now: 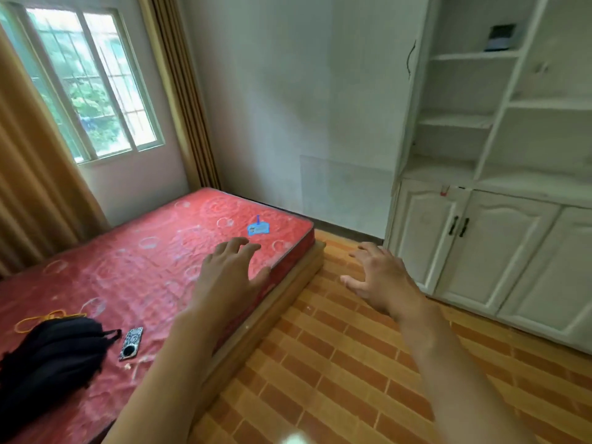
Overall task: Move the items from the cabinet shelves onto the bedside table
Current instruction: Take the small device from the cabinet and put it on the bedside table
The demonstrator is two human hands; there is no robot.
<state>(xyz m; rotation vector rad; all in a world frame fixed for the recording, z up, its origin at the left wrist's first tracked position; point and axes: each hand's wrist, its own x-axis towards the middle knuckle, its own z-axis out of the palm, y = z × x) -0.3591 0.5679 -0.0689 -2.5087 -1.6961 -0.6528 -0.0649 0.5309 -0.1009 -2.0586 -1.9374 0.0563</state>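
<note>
A white cabinet (499,129) with open shelves fills the right side of the room. On its top shelf sits a small dark box (500,37); the other visible shelves hold nothing I can make out. My left hand (231,267) hangs over the corner of the red mattress (134,261), fingers spread, holding nothing. Out over the floor, my right hand (381,277) reaches toward the cabinet's lower doors (474,248), fingers spread and empty. No bedside table is in view.
The bed frame's wooden edge (282,302) runs diagonally beside the striped orange floor (352,363). On the mattress lie a black bag (48,357), a patterned phone (131,342), a yellow cord (38,318) and a blue tag (259,227). A window and curtains are at left.
</note>
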